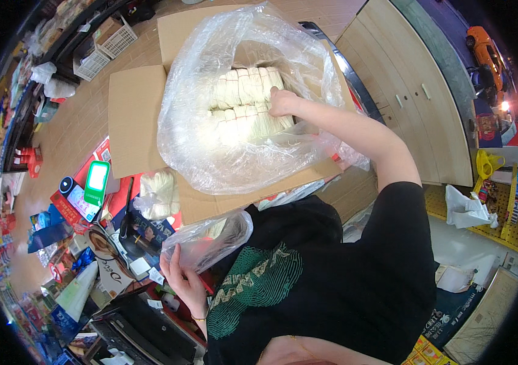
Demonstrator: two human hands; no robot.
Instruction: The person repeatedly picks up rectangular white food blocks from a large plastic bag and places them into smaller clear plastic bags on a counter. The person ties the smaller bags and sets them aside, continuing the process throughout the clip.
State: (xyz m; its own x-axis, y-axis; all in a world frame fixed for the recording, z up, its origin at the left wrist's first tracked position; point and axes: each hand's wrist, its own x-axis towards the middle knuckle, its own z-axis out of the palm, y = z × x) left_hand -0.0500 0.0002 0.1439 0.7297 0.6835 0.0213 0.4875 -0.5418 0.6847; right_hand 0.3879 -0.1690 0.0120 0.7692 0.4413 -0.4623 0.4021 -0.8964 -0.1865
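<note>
An open cardboard box [138, 121] stands before me, lined with a large clear plastic liner bag [186, 150]. Inside lie two rows of pale, thin strands like dried noodles, in bundles [245, 86] tied with reddish bands. My right hand [284, 102] reaches into the box with bent fingers against the right ends of the bundles; whether it grips one is hidden. Down by my body, my left hand [183, 276] holds the edge of a clear plastic bag [213, 242], with something pale partly visible inside. Another plastic-wrapped pack of pale bundles [160, 194] rests left of the box.
At the left, a payment device with a lit green-framed screen [97, 182] stands near cables and a Dove carton [113, 276]. White plastic baskets [117, 41] sit on the floor beyond. A wooden cabinet [405, 86] and a yellow perforated rack [441, 205] flank my right side.
</note>
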